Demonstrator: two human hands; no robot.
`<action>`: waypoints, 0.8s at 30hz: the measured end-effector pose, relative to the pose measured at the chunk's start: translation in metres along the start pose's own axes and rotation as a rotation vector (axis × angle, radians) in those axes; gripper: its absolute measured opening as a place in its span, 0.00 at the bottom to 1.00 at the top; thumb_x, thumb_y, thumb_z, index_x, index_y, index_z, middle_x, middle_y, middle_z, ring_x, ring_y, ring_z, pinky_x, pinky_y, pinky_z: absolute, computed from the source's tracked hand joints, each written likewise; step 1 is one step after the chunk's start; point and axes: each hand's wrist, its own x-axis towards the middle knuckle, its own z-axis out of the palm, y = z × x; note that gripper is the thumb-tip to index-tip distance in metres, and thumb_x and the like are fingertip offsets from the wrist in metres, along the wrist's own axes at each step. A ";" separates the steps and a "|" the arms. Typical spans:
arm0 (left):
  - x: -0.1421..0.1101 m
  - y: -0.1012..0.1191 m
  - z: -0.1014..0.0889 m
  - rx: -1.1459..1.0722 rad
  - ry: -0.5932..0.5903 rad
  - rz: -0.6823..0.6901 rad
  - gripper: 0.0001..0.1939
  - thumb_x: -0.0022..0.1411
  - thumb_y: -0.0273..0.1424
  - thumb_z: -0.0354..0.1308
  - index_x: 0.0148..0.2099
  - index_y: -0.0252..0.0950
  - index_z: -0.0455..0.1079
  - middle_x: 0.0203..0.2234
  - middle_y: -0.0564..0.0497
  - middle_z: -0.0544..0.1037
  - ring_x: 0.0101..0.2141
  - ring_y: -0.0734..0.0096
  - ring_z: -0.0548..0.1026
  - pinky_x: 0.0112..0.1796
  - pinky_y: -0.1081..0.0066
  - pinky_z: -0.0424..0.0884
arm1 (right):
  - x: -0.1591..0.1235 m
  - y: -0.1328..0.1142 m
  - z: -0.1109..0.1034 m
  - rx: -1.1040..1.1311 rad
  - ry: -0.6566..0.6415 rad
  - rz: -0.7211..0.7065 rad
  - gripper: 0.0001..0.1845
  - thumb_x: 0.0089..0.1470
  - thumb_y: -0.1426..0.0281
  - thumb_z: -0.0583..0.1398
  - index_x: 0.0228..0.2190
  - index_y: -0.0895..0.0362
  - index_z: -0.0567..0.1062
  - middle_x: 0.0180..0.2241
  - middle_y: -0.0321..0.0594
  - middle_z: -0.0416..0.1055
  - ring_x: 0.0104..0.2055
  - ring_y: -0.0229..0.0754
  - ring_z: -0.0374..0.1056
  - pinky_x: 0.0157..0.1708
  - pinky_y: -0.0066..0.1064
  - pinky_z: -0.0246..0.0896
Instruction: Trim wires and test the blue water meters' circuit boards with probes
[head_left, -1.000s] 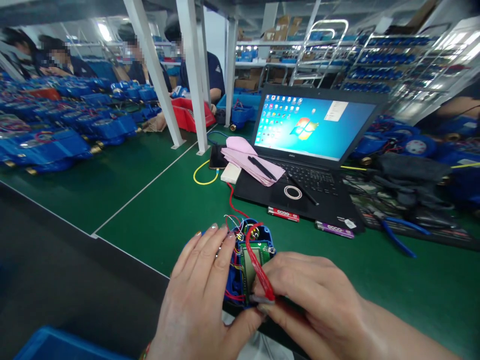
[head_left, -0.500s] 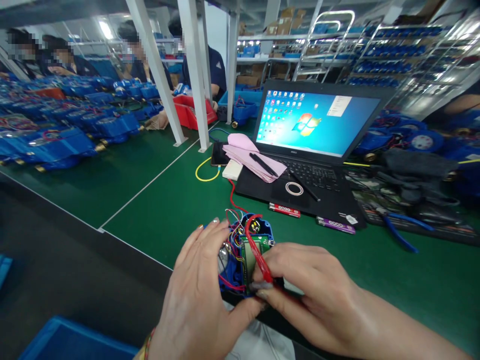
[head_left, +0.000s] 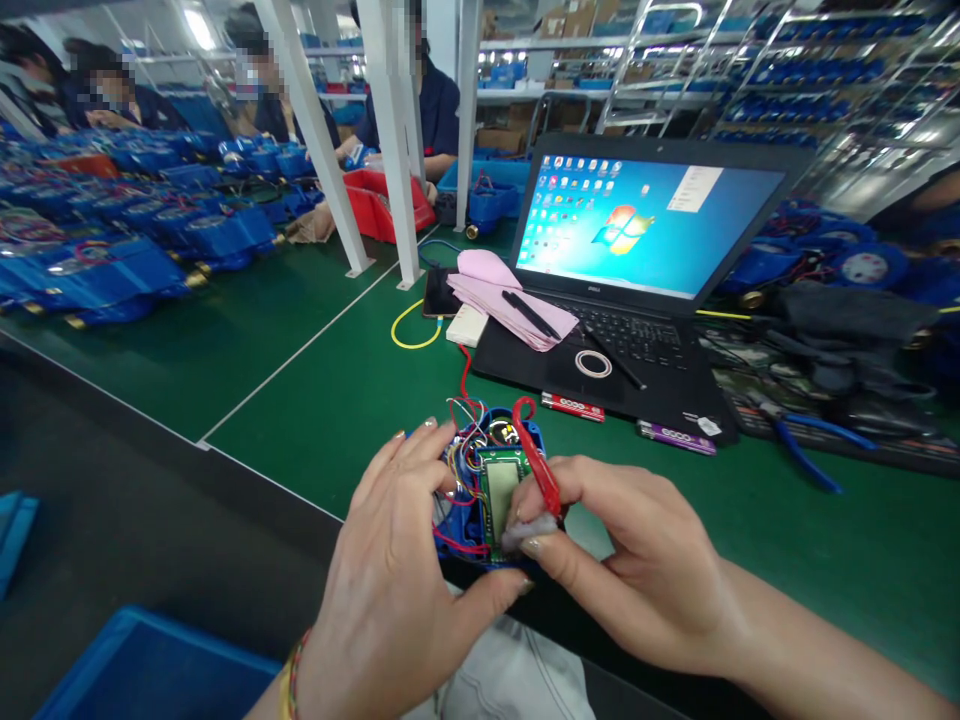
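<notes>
At the green bench's front edge sits a blue meter housing [head_left: 471,545], open at the top and crossed by several thin wires. Inside it lies a green circuit board with a grey display [head_left: 501,482]. My left hand [head_left: 409,560] curves round the housing's left and near sides, steadying it. Over the board's lower right, my right hand [head_left: 637,550] pinches a soft grey wad [head_left: 529,532] against the display's edge. A shiny red strip with a hooked upper end [head_left: 536,450] rises from between the same fingers; its lower end is hidden.
A laptop [head_left: 645,220] stands behind, with pink cloths [head_left: 506,305] and pens on it. A red battery [head_left: 572,406], a purple battery [head_left: 677,437] and blue-handled pliers [head_left: 806,455] lie nearby. White posts [head_left: 397,150] and many blue housings [head_left: 97,260] stand left. Co-workers sit beyond.
My right hand has shifted slightly up and right, so more of the grey wad and display shows. The red strip has moved right with it. My left hand stays on the housing.
</notes>
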 end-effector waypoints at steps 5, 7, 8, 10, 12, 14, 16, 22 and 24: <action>0.001 -0.002 0.001 0.004 -0.005 0.013 0.23 0.52 0.40 0.61 0.44 0.33 0.58 0.51 0.35 0.68 0.57 0.56 0.62 0.56 0.51 0.61 | -0.001 0.000 0.001 -0.005 -0.026 -0.010 0.05 0.55 0.78 0.55 0.31 0.57 0.67 0.26 0.36 0.70 0.27 0.36 0.67 0.28 0.27 0.60; 0.001 -0.002 0.001 0.006 -0.008 0.011 0.23 0.52 0.40 0.61 0.43 0.33 0.58 0.50 0.35 0.69 0.56 0.56 0.63 0.56 0.51 0.61 | 0.000 0.000 0.000 -0.004 -0.045 -0.018 0.05 0.55 0.79 0.55 0.32 0.57 0.67 0.26 0.36 0.70 0.28 0.37 0.67 0.28 0.28 0.61; 0.001 -0.002 0.001 0.008 -0.007 0.011 0.23 0.52 0.40 0.61 0.43 0.33 0.58 0.50 0.36 0.69 0.56 0.56 0.63 0.56 0.51 0.62 | 0.000 0.000 -0.001 -0.002 -0.050 -0.020 0.05 0.55 0.79 0.55 0.33 0.57 0.67 0.26 0.37 0.70 0.28 0.38 0.67 0.29 0.28 0.61; 0.001 -0.002 0.001 0.008 0.000 0.008 0.23 0.52 0.41 0.61 0.43 0.33 0.59 0.50 0.36 0.69 0.56 0.56 0.63 0.56 0.52 0.62 | 0.000 -0.001 -0.002 0.001 -0.061 -0.024 0.05 0.55 0.79 0.55 0.33 0.58 0.67 0.26 0.38 0.70 0.29 0.38 0.67 0.29 0.29 0.62; 0.002 -0.002 0.001 0.006 0.000 0.005 0.23 0.52 0.41 0.61 0.43 0.33 0.59 0.50 0.36 0.70 0.56 0.56 0.64 0.56 0.52 0.62 | 0.001 -0.001 -0.003 0.000 -0.078 -0.027 0.04 0.54 0.79 0.55 0.32 0.59 0.67 0.26 0.38 0.70 0.28 0.38 0.67 0.29 0.29 0.62; 0.002 -0.002 0.001 0.003 -0.001 0.011 0.22 0.52 0.40 0.61 0.43 0.33 0.59 0.49 0.37 0.70 0.56 0.56 0.64 0.56 0.52 0.61 | 0.001 -0.001 -0.003 -0.001 -0.094 -0.026 0.04 0.54 0.79 0.55 0.32 0.59 0.67 0.26 0.38 0.70 0.28 0.38 0.67 0.29 0.29 0.62; 0.002 -0.002 0.001 0.000 0.003 0.023 0.22 0.52 0.40 0.61 0.43 0.33 0.59 0.49 0.37 0.70 0.56 0.57 0.64 0.56 0.52 0.61 | 0.001 -0.001 -0.004 -0.011 -0.105 -0.030 0.05 0.54 0.79 0.55 0.32 0.59 0.68 0.27 0.38 0.69 0.29 0.38 0.67 0.29 0.29 0.62; 0.001 -0.002 0.001 -0.010 -0.005 0.020 0.21 0.51 0.38 0.61 0.42 0.33 0.59 0.50 0.37 0.69 0.57 0.55 0.63 0.57 0.51 0.60 | 0.001 -0.004 -0.005 -0.058 -0.138 -0.056 0.04 0.55 0.79 0.55 0.33 0.59 0.67 0.26 0.39 0.69 0.28 0.39 0.66 0.29 0.30 0.61; 0.000 -0.002 0.001 -0.010 -0.008 0.013 0.21 0.51 0.38 0.61 0.42 0.34 0.59 0.50 0.38 0.70 0.57 0.56 0.63 0.57 0.52 0.60 | 0.001 -0.006 -0.005 -0.068 -0.158 -0.064 0.04 0.56 0.79 0.54 0.33 0.59 0.67 0.26 0.39 0.68 0.27 0.39 0.64 0.28 0.30 0.60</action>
